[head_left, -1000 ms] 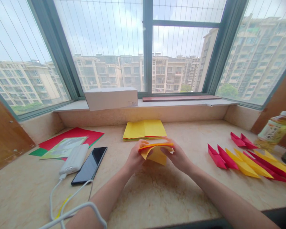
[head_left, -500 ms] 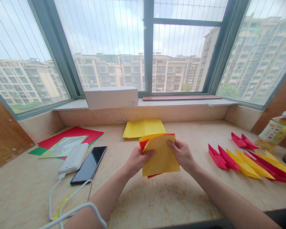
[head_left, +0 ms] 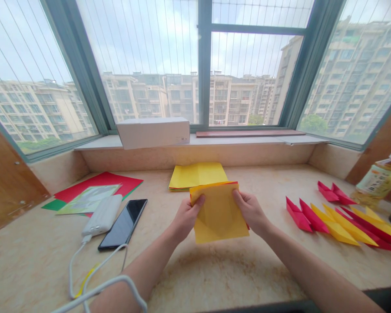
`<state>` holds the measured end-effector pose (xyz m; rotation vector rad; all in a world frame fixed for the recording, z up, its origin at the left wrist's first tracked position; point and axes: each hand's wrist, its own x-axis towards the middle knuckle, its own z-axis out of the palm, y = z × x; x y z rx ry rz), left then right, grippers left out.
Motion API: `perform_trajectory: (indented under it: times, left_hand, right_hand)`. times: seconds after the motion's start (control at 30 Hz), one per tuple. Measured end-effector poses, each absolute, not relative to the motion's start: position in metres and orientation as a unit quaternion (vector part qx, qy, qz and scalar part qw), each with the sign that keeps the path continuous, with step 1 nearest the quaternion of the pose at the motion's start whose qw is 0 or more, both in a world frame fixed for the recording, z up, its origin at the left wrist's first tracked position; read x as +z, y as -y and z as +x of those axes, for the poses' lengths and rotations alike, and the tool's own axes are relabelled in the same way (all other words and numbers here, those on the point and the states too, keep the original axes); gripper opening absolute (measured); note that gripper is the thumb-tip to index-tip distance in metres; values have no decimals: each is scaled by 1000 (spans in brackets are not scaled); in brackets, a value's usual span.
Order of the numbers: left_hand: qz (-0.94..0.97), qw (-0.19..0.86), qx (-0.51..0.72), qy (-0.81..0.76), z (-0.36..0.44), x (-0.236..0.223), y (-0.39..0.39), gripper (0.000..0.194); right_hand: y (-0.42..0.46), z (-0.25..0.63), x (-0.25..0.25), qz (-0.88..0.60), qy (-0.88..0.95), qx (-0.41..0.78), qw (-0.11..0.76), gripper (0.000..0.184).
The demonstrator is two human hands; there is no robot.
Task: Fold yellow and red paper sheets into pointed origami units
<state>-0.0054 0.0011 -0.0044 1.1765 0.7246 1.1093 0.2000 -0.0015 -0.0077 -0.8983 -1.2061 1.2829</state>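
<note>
Two bare hands are ours: the left hand (head_left: 185,216) and right hand (head_left: 249,213) each pinch a top corner of a yellow folded paper sheet (head_left: 220,215) with red behind it, thumbs in front, holding it up off the pale marble counter (head_left: 215,269) to face us. Pointed red and yellow folded paper pieces (head_left: 335,230) lie lined up together at right, near a plastic bottle (head_left: 365,199) whose yellow-green label (head_left: 376,180) we cannot read.
</note>
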Motion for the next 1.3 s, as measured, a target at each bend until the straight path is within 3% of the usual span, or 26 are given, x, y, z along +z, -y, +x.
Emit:
perform_trajectory:
  times: [0.33, 0.4, 0.57, 0.63, 0.77, 0.93, 1.13, 1.3]
  left_hand:
    - [557, 627, 455, -299, -7, -5, -3, 39]
    - [589, 574, 465, -328, -9, -3, -2, 42]
    - [725, 324, 500, -346, -17, 9, 0, 35]
    - [743, 286, 502, -338, -19, 10, -1, 32]
    - [745, 317, 470, -350, -19, 4, -5, 30]
    - [726, 390, 448, -346, -18, -2, -8, 33]
    - [696, 436, 434, -371, -18, -9, -14, 36]
    - [619, 501, 465, -386, -16, -11, -16, 39]
  right_hand:
    - [0, 202, -6, -381, 529, 545, 527, 50]
    - [-1, 203, -4, -381, 551, 505, 545, 49]
    - [0, 202, -3, -342, 603, 406, 596, 40]
    - [1, 201, -6, -319, 608, 407, 602, 35]
    - [0, 197, -15, -327, 619, 419, 579, 46]
    - [-6, 197, -22, -354, 628, 403, 564, 43]
    - [-7, 201, -20, -353, 621, 388, 583, 66]
    - [-10, 203, -23, -375, 620, 386, 570, 69]
